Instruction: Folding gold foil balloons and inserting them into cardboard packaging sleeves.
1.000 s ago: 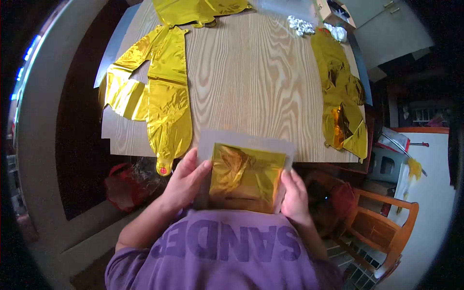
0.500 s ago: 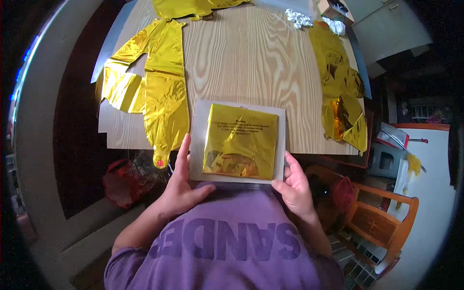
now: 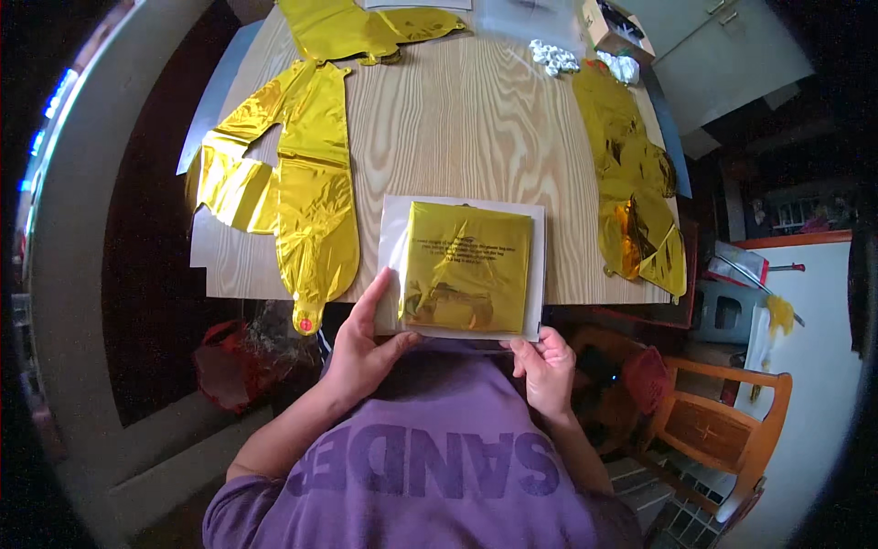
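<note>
A flat packet (image 3: 468,274) sits in front of me at the table's near edge. It holds folded gold foil on a pale card backing, with small dark print on its clear cover. My left hand (image 3: 366,352) grips the packet's lower left side, the thumb along its bottom edge and the other fingers up the side and partly behind. At the lower right corner, my right hand (image 3: 546,375) pinches the edge between thumb and curled fingers. Left of the packet lies a flat gold foil balloon (image 3: 315,174), its red-marked end hanging past the table edge.
Another flat gold foil balloon (image 3: 631,174) lies along the right side of the wooden table (image 3: 430,128). More gold foil (image 3: 347,29) is at the far left. Crumpled white pieces (image 3: 553,58) and an open box (image 3: 617,29) stand far right. A wooden chair (image 3: 713,425) is at right.
The packet has shifted slightly right. My left hand has its thumb on the packet's bottom edge now, and my right hand has slid down to the lower corner. The view has tilted a little.
</note>
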A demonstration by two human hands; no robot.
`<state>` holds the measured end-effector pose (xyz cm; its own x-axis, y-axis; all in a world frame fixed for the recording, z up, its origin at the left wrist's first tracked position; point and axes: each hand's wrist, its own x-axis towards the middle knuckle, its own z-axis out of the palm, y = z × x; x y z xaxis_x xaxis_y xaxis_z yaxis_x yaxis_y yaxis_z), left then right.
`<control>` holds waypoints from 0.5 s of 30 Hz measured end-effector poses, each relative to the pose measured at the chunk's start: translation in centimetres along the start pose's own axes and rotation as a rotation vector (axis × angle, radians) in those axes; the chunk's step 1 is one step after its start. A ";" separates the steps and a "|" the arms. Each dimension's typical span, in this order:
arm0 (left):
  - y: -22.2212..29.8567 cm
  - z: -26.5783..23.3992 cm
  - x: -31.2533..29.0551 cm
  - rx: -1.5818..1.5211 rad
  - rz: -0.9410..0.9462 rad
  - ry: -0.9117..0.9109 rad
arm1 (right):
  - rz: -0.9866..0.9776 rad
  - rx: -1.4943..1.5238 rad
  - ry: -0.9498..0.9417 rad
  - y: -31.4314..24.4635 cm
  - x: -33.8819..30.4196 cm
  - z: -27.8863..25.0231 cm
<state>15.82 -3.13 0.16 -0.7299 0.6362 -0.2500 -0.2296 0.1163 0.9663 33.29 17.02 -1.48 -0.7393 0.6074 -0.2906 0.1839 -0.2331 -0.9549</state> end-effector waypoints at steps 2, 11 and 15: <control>0.3 0.2 0.3 0.051 0.000 -0.002 | -0.003 0.022 0.007 0.4 0.4 -0.2; 1.7 0.4 1.7 0.127 -0.103 -0.043 | 0.071 -0.136 0.105 -1.1 2.4 -0.6; 1.6 0.0 2.0 0.228 -0.084 -0.078 | -0.391 -0.995 0.316 -3.3 1.4 -0.1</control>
<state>13.98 -1.71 1.24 -0.6607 0.6729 -0.3328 -0.1293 0.3347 0.9334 31.75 18.74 1.27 -0.6876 0.7050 0.1735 0.5163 0.6429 -0.5658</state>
